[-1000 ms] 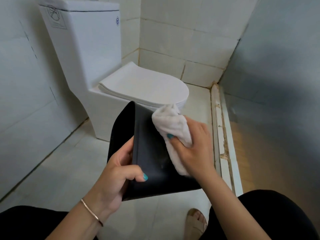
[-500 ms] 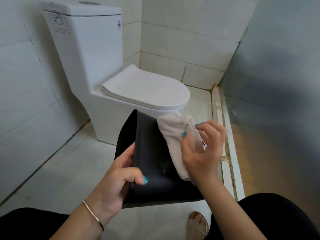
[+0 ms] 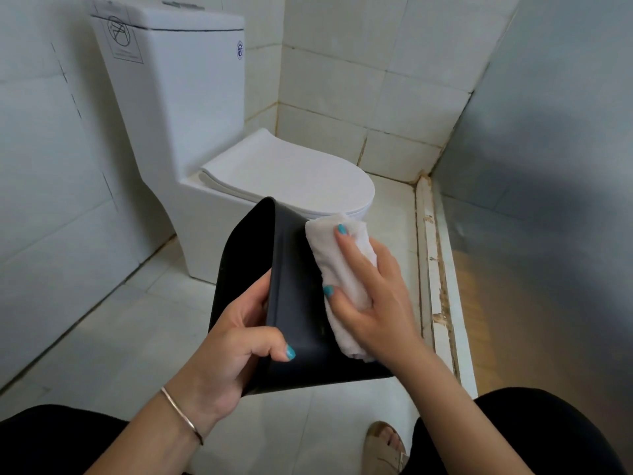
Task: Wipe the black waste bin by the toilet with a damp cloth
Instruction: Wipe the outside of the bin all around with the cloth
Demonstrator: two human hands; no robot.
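Observation:
The black waste bin [image 3: 294, 303] is lifted off the floor and tilted, with one flat side facing me. My left hand [image 3: 236, 351] grips its near edge, thumb on the outer wall and fingers hidden inside. A folded white cloth [image 3: 337, 269] lies on the bin's right part. My right hand [image 3: 373, 296] presses flat on the cloth, fingers spread along it and thumb against its left edge. The lower end of the cloth sticks out below the palm.
A white toilet [image 3: 212, 166] with its lid down stands just behind the bin, against the left wall. A raised white threshold strip [image 3: 435, 269] runs along the right. My knees in black fabric and a sandalled foot [image 3: 387, 443] are at the bottom. White floor tiles [image 3: 120, 337] lie on the left.
My right hand lifted its fingers off the cloth half a second ago, then laid them flat on it again, higher up the bin. The left hand kept its grip.

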